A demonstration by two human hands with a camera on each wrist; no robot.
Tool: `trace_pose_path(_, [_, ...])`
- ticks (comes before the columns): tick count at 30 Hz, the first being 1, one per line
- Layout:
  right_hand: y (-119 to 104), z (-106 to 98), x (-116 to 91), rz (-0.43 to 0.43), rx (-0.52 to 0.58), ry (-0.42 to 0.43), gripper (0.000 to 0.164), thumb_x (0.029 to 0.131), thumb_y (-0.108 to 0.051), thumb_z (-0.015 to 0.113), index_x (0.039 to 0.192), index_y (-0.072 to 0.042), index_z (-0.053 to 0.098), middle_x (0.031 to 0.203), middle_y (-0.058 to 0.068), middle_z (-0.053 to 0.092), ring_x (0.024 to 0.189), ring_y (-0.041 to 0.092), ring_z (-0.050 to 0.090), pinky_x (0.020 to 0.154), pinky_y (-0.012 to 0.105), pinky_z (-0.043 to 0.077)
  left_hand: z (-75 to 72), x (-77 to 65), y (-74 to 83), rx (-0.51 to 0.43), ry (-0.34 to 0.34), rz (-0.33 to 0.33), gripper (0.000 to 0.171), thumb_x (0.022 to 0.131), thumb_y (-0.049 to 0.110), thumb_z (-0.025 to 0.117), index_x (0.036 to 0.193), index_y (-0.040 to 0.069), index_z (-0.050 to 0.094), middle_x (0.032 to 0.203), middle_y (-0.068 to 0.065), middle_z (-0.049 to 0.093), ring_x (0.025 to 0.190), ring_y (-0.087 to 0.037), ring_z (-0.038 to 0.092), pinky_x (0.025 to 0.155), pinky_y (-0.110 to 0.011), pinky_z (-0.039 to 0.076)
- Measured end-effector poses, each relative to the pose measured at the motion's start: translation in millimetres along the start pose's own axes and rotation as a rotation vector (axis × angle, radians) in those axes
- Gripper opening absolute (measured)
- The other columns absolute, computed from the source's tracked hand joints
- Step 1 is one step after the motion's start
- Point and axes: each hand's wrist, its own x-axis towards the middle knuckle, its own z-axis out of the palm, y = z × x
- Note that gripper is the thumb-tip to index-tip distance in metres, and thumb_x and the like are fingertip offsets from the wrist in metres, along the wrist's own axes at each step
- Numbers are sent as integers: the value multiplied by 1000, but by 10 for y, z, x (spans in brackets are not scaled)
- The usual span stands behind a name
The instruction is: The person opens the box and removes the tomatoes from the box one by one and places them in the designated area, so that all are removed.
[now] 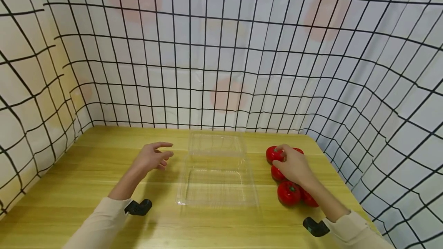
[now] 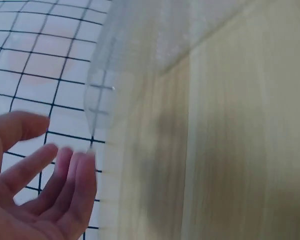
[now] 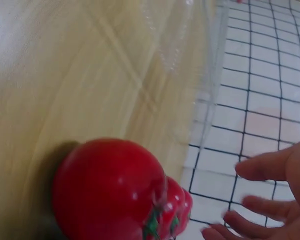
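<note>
A clear plastic clamshell box (image 1: 219,204) lies unfolded on the wooden table, its lid (image 1: 216,153) towards the back. Left of it, my left hand (image 1: 152,158) hovers with loosely bent fingers and nothing between them; the left wrist view shows the hand (image 2: 45,190) bare too. Several red tomatoes with green stems, one of them the front tomato (image 1: 288,193), are grouped to the right of the box. Over the group hangs my right hand (image 1: 294,166), partly hiding it. In the right wrist view, its spread fingers (image 3: 262,167) stand apart from the large near tomato (image 3: 107,187).
White walls with a black grid (image 1: 221,49) close off the back and both sides of the yellowish wooden table (image 1: 104,149). Each wrist carries a small black camera, the left camera (image 1: 138,206) and the right camera (image 1: 315,226).
</note>
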Motion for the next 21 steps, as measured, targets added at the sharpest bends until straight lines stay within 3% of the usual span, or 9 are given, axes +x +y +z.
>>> trace_pose_path(4, [-53, 107, 55, -49, -16, 79, 57, 93, -14, 62, 145, 0, 46, 139, 28, 55, 119, 44, 57, 98, 65, 51, -40, -2, 18, 179, 152, 36, 40, 99, 18, 61, 136, 4, 61, 115, -26, 68, 82, -31, 68, 65, -35, 59])
trace_pose_path(8, [-84, 198, 85, -149, -58, 143, 56, 94, -10, 57, 148, -2, 44, 141, 31, 51, 131, 50, 47, 106, 70, 41, -88, -10, 27, 364, 267, 156, 36, 97, 15, 56, 129, 1, 66, 112, -28, 69, 65, -26, 62, 52, -31, 43])
trace_pose_path(10, [-105, 227, 92, -187, -92, 163, 54, 96, -9, 54, 149, -5, 44, 141, 33, 49, 132, 53, 43, 105, 72, 40, -109, -10, 23, 470, 326, 238, 34, 97, 15, 57, 126, 0, 67, 110, -28, 69, 67, -28, 61, 54, -35, 44])
trace_pose_path(13, [-137, 253, 107, -208, -145, 168, 55, 99, -10, 49, 153, -13, 40, 144, 34, 44, 134, 55, 38, 104, 75, 37, -137, 1, 14, 632, 408, 342, 35, 99, 17, 59, 127, -2, 66, 111, -30, 67, 79, -39, 64, 66, -50, 51])
trace_pose_path(15, [-158, 268, 115, -201, -180, 163, 56, 101, -12, 46, 156, -18, 37, 148, 33, 40, 136, 54, 36, 103, 76, 36, -165, 10, 14, 736, 444, 384, 39, 100, 20, 60, 132, -2, 62, 116, -33, 64, 97, -48, 63, 82, -61, 51])
trace_pose_path(18, [-184, 283, 123, -179, -214, 136, 58, 103, -18, 44, 159, -25, 32, 153, 31, 35, 140, 51, 29, 108, 76, 27, -224, 21, 33, 846, 453, 403, 49, 102, 27, 60, 143, 2, 52, 128, -39, 55, 111, -56, 57, 96, -70, 43])
trace_pose_path(21, [-205, 291, 116, -152, -242, 105, 59, 104, -28, 44, 160, -27, 29, 158, 29, 30, 144, 51, 22, 110, 79, 16, -285, 19, 65, 882, 427, 372, 60, 103, 35, 58, 153, 8, 39, 139, -40, 44, 124, -59, 47, 104, -73, 33])
